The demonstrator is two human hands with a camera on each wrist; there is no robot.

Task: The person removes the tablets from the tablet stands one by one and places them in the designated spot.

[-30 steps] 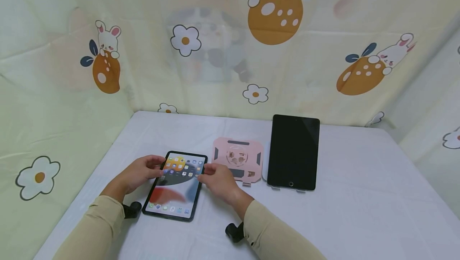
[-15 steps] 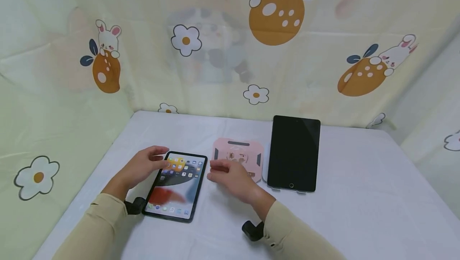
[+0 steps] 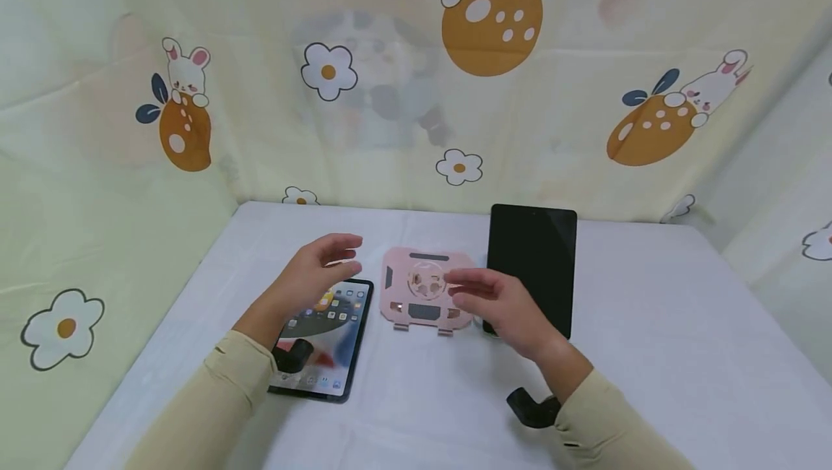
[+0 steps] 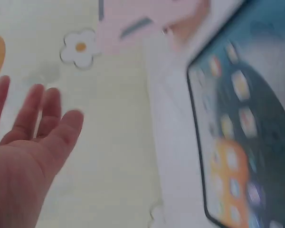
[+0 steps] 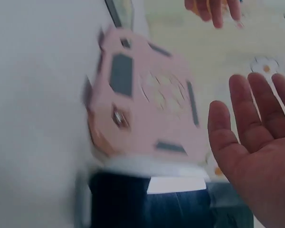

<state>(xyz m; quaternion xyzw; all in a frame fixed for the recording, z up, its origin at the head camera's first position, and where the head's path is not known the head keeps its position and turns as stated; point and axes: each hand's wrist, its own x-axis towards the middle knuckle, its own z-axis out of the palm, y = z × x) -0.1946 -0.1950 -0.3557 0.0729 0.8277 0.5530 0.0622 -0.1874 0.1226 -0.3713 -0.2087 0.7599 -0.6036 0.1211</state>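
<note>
My left hand (image 3: 315,271) is raised over the upper part of a lit tablet (image 3: 344,333), fingers loosely extended and holding nothing. The tablet lies screen up on the table, app icons showing, partly hidden by the left wrist. My right hand (image 3: 510,311) hovers in front of a pink tablet stand (image 3: 403,282) and overlaps the lower left of a dark tablet (image 3: 536,246). Nothing is between its fingers, which the right wrist view shows spread. Grey pads (image 5: 122,75) and a round cut-out mark the pink stand. The dark tablet leans upright with its screen black.
A white cloth covers the table (image 3: 416,398). Printed curtains (image 3: 383,181) with rabbits and flowers stand behind it and at both sides. Black wrist-camera mounts (image 3: 533,408) stick out below each wrist.
Both hands have come away from the lit tablet and moved right, the left one also rising. The right hand has passed across the pink stand towards the dark tablet. The tablets stay in place.
</note>
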